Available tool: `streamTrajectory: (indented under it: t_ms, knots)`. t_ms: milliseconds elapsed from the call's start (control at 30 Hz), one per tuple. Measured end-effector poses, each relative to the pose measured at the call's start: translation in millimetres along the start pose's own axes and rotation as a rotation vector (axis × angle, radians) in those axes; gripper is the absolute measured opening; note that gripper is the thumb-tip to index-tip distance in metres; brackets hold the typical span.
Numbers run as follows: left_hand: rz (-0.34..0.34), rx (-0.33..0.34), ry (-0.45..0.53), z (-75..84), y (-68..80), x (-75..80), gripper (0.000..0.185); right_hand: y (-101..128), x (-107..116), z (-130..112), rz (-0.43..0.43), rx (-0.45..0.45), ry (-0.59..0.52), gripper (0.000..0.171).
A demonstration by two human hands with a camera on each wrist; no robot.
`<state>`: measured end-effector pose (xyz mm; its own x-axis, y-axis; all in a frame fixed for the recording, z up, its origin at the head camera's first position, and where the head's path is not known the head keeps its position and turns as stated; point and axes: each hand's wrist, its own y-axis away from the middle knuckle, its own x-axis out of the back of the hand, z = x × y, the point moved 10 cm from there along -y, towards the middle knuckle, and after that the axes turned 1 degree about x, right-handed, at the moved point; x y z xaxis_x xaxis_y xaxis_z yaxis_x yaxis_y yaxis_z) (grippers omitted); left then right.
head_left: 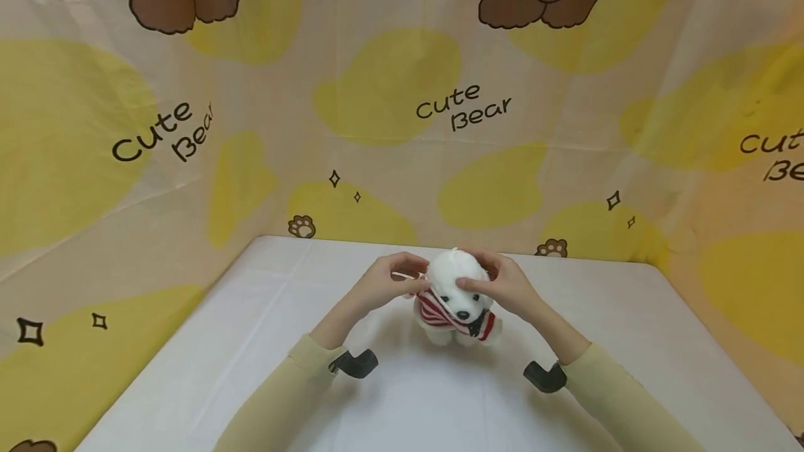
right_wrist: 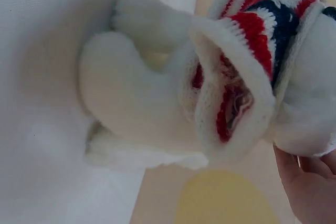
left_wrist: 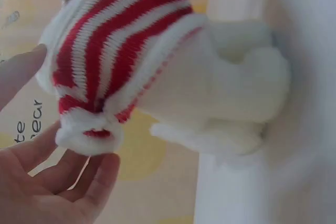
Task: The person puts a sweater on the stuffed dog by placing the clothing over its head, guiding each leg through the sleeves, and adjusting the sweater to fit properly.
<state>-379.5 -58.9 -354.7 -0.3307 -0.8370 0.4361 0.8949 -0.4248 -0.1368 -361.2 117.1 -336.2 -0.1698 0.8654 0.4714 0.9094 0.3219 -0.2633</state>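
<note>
White and fluffy, a small plush bear (head_left: 457, 298) in a red-and-white striped knitted sweater (head_left: 440, 312) stands on the white table (head_left: 251, 340), near the middle, with its face turned to the person. Both hands are up at its head. The left hand (head_left: 388, 286) is at the side of the head, with its fingers bent in towards the toy; in the left wrist view the fingers (left_wrist: 63, 177) curl just under a floppy sleeve end of the sweater (left_wrist: 86, 129) and touch it. The right hand (head_left: 502, 287) wraps round the other side of the head, with its thumb on the bear's face and its fingers curled over the top. Each arm has a tan sleeve (head_left: 628, 396) and a black wrist camera mount (head_left: 545, 377). Behind the table hangs a yellow-and-cream cloth with brown bears and the words "Cute Bear" (head_left: 463, 107)
</note>
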Motion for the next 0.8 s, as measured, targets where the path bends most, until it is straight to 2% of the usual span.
streamTrajectory:
  t_ms: [100, 233, 367, 533, 800]
  knots:
    - [-0.041, -0.007, 0.006, -7.1, 3.6, -2.8, 0.038, -0.7, 0.5, 1.4, 0.012, -0.014, 0.020, 0.061]
    - [-0.033, -0.028, 0.026, -9.3, 6.6, -2.1, 0.021, -1.3, 1.0, 2.9, 0.025, -0.020, 0.023, 0.061]
    - [-0.039, -0.039, 0.022, -2.2, 13.2, -0.5, 0.010, -2.6, 0.5, 4.2, 0.027, -0.020, 0.005, 0.060]
    - [-0.077, -0.040, 0.003, 9.9, 21.7, -0.6, 0.009, -4.0, 0.5, 4.8, 0.029, -0.019, -0.017, 0.057]
    - [-0.106, 0.034, 0.006, -30.9, 10.6, -8.5, 0.009, -2.7, 1.1, 7.5, 0.019, -0.039, -0.046, 0.056]
